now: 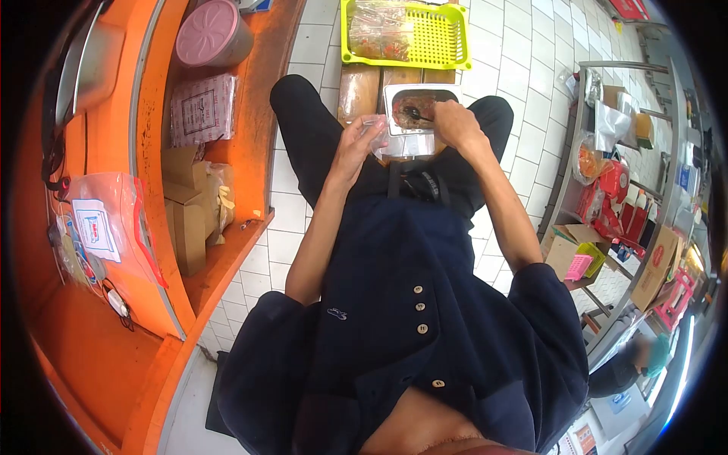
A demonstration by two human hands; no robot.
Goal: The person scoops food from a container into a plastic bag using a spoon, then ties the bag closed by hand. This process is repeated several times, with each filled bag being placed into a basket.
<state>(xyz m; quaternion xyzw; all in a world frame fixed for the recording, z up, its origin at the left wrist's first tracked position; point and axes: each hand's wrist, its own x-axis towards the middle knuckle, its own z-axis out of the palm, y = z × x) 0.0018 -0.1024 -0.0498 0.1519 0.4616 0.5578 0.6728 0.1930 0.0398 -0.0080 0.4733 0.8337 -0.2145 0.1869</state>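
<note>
My right hand is closed round the handle of a dark spoon, whose bowl dips into a reddish-brown chunky food. That food lies in a rectangular metal container on the wooden bench between my knees. My left hand pinches a small clear plastic bag close to the container's left side. Just beyond, a yellow-green plastic basket holds several filled clear packets.
An orange shelf unit stands at my left with a pink-lidded tub, a plastic-wrapped pack and cardboard boxes. To the right, a metal rack carries bags and boxes. A person in a green head covering is at lower right.
</note>
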